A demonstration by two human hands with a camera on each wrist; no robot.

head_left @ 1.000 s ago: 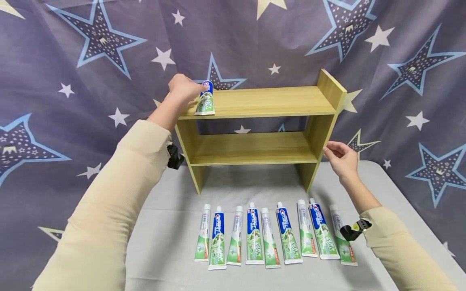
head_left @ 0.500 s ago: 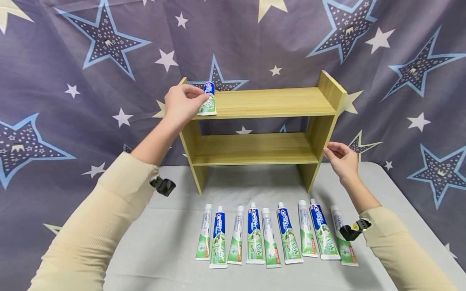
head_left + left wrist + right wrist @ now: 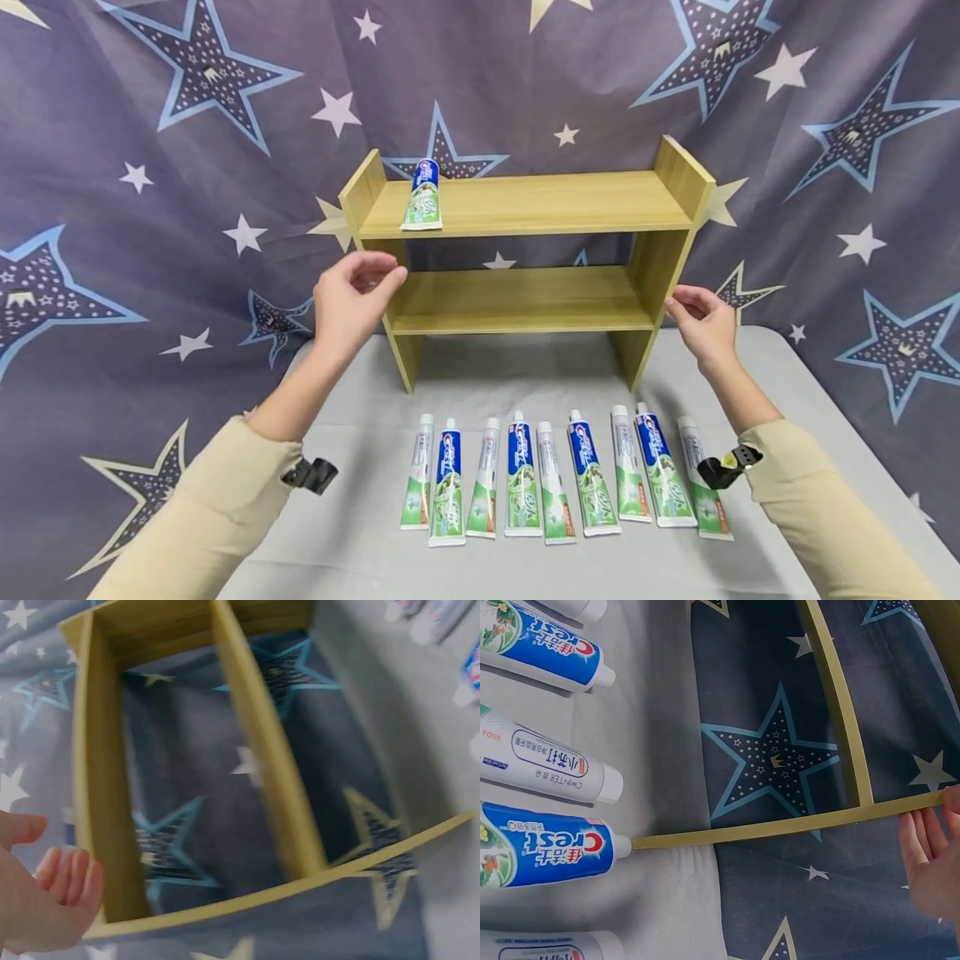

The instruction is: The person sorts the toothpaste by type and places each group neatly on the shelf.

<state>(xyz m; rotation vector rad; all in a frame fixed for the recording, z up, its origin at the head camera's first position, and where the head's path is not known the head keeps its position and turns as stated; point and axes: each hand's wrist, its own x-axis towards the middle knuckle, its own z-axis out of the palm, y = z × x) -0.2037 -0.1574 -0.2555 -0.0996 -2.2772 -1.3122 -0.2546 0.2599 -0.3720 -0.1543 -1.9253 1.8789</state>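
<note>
A blue, white and green toothpaste tube [image 3: 423, 196] lies on the upper board at the left end of a two-tier wooden shelf [image 3: 525, 204]. My left hand [image 3: 352, 304] is below that tube, in front of the shelf's left side panel, its fingers loosely curved and holding nothing. In the left wrist view the left hand [image 3: 49, 889] is partly cut off by the frame edge. My right hand [image 3: 703, 325] holds the front edge of the right side panel [image 3: 810, 823], thumb at the edge and fingers against its outer face.
Several toothpaste tubes lie in a row on the grey tabletop [image 3: 337, 533] in front of the shelf. Blue-and-green Crest tubes [image 3: 522, 475] alternate with white-and-green ones [image 3: 555, 483]. A star-patterned curtain [image 3: 480, 67] hangs right behind the shelf.
My left hand has let go of the toothpaste tube on the upper board and moved down and toward me. The tube stays in place. My right hand keeps its place at the side panel.
</note>
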